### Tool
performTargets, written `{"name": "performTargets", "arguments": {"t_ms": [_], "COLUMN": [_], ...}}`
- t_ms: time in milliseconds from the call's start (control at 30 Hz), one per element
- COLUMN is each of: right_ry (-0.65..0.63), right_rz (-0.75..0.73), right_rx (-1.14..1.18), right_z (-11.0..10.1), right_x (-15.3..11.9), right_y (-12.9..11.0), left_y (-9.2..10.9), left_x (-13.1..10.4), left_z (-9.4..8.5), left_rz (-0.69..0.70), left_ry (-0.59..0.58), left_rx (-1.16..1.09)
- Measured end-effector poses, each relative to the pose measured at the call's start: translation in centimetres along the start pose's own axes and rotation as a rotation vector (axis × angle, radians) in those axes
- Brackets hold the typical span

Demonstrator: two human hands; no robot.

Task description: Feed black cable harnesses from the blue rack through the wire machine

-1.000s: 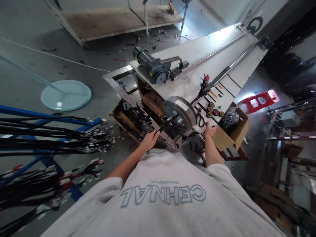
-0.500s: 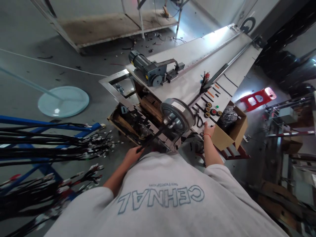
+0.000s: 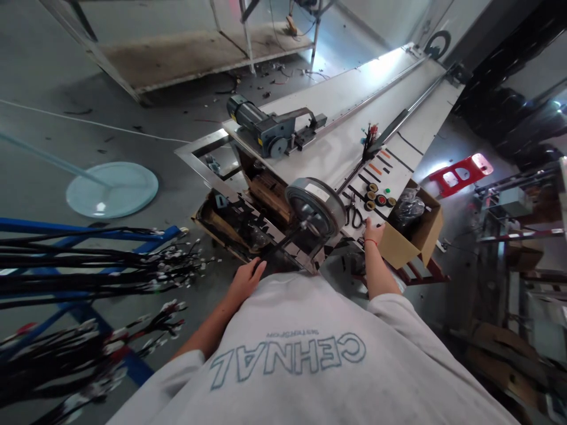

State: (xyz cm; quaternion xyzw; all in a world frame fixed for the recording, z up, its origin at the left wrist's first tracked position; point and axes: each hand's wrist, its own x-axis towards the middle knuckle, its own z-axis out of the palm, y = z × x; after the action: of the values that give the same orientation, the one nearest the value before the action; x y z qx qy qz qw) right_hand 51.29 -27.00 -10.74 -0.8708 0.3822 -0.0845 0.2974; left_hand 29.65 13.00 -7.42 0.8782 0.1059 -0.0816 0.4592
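My left hand (image 3: pixel 248 277) is closed round the dark cable bundle (image 3: pixel 277 247), which runs up through the middle of the round metal wheel (image 3: pixel 315 206). Beyond the wheel, the bundle goes along the white table (image 3: pixel 328 147) to a cluster of connectors (image 3: pixel 370 139). My right hand (image 3: pixel 372 230) is at the table's near edge, beside the cardboard box; its fingers are partly closed, and what they hold, if anything, is too small to make out. Black scissors (image 3: pixel 353 213) and several tape rolls (image 3: pixel 371 196) lie just past it.
A motor unit (image 3: pixel 261 127) sits on the table's left part. An open cardboard box (image 3: pixel 401 245) stands at the right edge. Blue racks (image 3: pixel 95 319) carry black cables at the left. A round base (image 3: pixel 113 189) stands on the floor.
My left hand has shifted slightly right and up along the cable bundle, its thumb now visible. My right hand has stayed nearly in place. The view has tilted slightly.
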Motion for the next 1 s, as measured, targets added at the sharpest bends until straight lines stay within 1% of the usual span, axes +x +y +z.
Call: {"name": "performTargets", "arguments": {"t_ms": [233, 433, 533, 633, 733, 867, 1000], "right_ry": [0.011, -0.009, -0.016, -0.012, -0.015, -0.016, -0.008], "right_rz": [-0.005, 0.024, 0.024, 0.006, 0.006, 0.012, -0.016], "right_rx": [0.001, -0.028, -0.031, -0.039, -0.046, -0.063, -0.046], "right_z": [-0.1, -0.3, -0.5, -0.6, -0.6, -0.6, -0.7], "right_x": [-0.2, -0.5, -0.6, -0.7, -0.7, -0.8, -1.0], "right_y": [0.0, -0.5, -0.7, -0.7, -0.7, -0.8, -0.9], "left_y": [-0.3, 0.0, 0.3, 0.9, 1.8, 2.7, 3.3], "left_x": [0.6, 0.2, 0.3, 1.0, 2.1, 3.5, 4.8], "left_z": [0.1, 0.1, 0.1, 0.4, 0.9, 1.7, 2.6], "left_rz": [-0.042, -0.020, -0.010, 0.016, 0.038, 0.063, 0.065], "left_ry": [0.053, -0.053, -0.072, -0.084, -0.071, -0.059, -0.054], "left_rx": [-0.020, -0.051, -0.067, -0.078, -0.056, -0.052, -0.074]}}
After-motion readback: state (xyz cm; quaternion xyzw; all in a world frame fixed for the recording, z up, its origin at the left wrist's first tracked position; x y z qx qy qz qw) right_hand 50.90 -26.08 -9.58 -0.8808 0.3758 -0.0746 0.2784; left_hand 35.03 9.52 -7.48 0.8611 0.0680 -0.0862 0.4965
